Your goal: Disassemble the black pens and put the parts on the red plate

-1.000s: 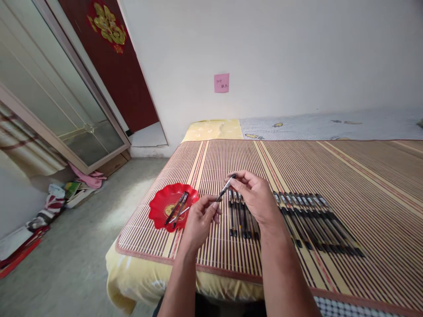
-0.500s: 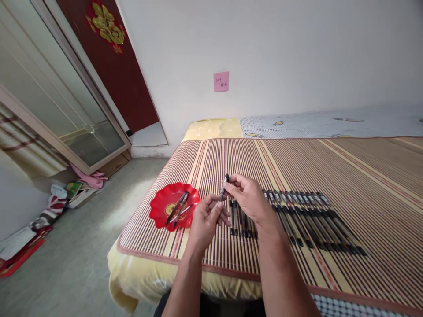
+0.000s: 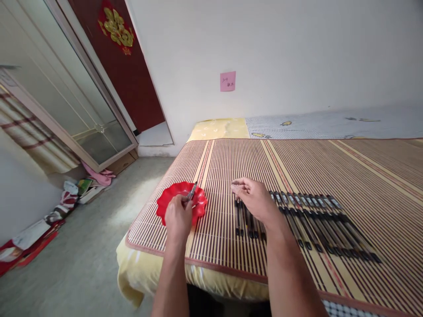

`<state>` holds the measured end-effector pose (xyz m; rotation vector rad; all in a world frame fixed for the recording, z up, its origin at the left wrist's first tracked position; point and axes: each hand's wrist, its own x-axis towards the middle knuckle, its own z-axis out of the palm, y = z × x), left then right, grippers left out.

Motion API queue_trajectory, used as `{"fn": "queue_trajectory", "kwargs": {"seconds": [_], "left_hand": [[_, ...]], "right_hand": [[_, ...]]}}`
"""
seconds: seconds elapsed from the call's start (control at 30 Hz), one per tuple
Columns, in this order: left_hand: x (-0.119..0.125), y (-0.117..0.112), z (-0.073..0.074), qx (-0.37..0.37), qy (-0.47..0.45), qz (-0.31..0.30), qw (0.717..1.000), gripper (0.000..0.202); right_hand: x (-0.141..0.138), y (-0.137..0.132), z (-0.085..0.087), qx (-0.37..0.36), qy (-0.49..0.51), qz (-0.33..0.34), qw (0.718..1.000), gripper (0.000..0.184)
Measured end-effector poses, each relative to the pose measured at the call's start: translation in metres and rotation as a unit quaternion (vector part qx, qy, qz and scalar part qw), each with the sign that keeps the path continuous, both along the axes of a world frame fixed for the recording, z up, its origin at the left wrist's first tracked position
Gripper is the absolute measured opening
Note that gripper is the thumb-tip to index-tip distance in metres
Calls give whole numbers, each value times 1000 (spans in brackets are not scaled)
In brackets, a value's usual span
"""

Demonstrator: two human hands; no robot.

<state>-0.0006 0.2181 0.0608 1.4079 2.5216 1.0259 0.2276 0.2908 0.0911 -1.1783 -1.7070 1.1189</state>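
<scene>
My left hand [image 3: 178, 215] is over the red scalloped plate [image 3: 161, 204], closed around a dark pen [image 3: 192, 192]. The pen's upper end points up and away, while its lower part is hidden by my fingers. My right hand [image 3: 253, 198] hovers above the left end of a row of pens [image 3: 307, 220] with clear barrels and black caps. Its thumb and fingertips are pinched together, and I cannot make out whether anything small is between them. My left hand covers most of what lies in the plate.
A striped bamboo mat [image 3: 224, 251] with a brown edge covers the bed. A pink note [image 3: 228, 81] is stuck on the white wall [image 3: 284, 48] behind. At left, papers and cloths [image 3: 62, 202] lie on the floor beside a glazed door [image 3: 82, 88].
My left hand has moved left from my right hand to the plate, with a pen in it. My right hand no longer holds the pen's upper end. The view has shifted slightly.
</scene>
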Motion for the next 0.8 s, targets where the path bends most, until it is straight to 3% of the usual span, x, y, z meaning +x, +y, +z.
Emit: {"fn": "queue_trajectory", "kwargs": {"seconds": [0.3, 0.53, 0.8], "left_hand": [[-28, -1, -12, -94, 99, 63, 989, 11], [-33, 3, -19, -102, 117, 35, 987, 26], [-38, 4, -24, -106, 114, 15, 988, 29]], "right_hand": [[-2, 2, -4, 18, -4, 39, 999, 34], [-4, 1, -4, 19, 17, 41, 999, 33], [1, 0, -1, 31, 31, 17, 999, 32]]}}
